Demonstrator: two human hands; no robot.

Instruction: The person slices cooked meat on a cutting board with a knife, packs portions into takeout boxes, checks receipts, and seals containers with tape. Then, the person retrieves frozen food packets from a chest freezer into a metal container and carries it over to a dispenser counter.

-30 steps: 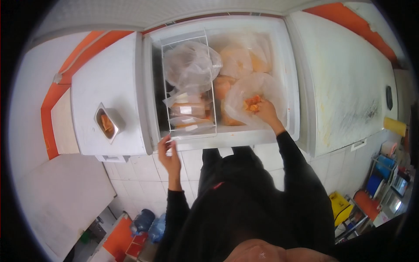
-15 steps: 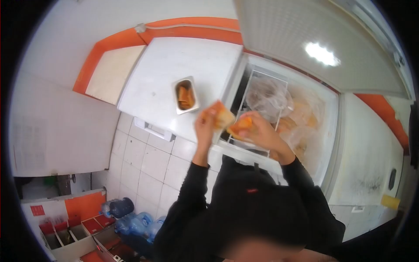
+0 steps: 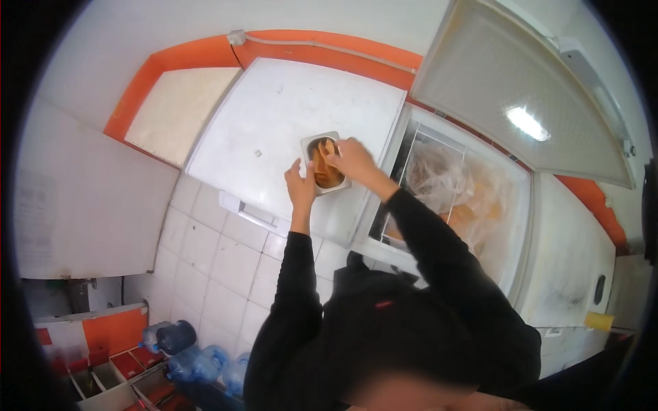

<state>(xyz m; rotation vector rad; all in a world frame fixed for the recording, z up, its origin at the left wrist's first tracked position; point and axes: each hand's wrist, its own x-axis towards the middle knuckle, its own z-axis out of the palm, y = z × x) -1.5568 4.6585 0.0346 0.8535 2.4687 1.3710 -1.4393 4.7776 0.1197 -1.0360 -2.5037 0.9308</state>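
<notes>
A metal container (image 3: 347,190) stands on the white freezer lid with orange-brown flat food pieces (image 3: 325,179) inside it. My right hand (image 3: 356,163) reaches in over its right rim, fingers closed on a piece of the orange-brown food (image 3: 330,148). At the container's left side is my left hand (image 3: 300,186), thumb and fingers apart, the thumb at the rim. Whether that thumb touches the metal or the food, I cannot tell.
To the right, an open chest freezer (image 3: 524,233) holds a wire basket and clear plastic bags (image 3: 439,168) of orange-toned food. Its raised lid (image 3: 493,82) leans back. A white closed freezer lid (image 3: 274,116) lies under the container. Blue water jugs (image 3: 199,363) sit lower left.
Both hands have moved left from the open freezer's edge to the container. The pieces held in them are now down at the container. The view has shifted as well.
</notes>
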